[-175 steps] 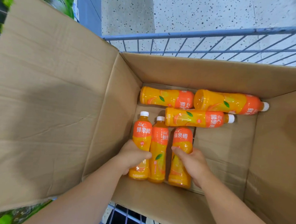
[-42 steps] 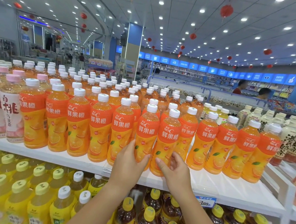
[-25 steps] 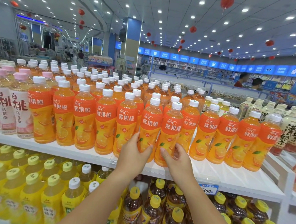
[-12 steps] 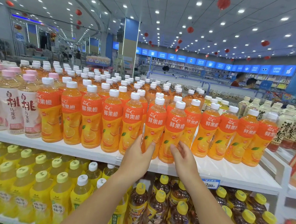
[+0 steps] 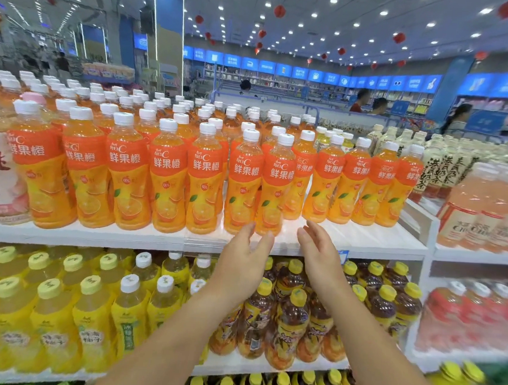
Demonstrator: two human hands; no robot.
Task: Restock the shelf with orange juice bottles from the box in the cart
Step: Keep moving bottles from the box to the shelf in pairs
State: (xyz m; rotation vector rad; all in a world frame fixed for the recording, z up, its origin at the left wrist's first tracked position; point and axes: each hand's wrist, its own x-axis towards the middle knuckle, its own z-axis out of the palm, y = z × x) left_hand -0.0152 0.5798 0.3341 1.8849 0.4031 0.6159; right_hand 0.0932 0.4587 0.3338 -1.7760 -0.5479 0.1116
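While orange juice bottles [image 5: 244,185] stand upright in rows on the shelf [image 5: 363,239], both hands hold nothing.
Left hand [image 5: 241,260], right hand [image 5: 317,255]: fingers straight, loose, at shelf's front edge.

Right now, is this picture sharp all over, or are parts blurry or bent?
Head view: the orange juice bottles in the middle are sharp, the pink bottles at the right edge smeared, the left hand and right hand slightly blurred; the wide lens fans the outer bottles outward; ceiling lights are bright spots.
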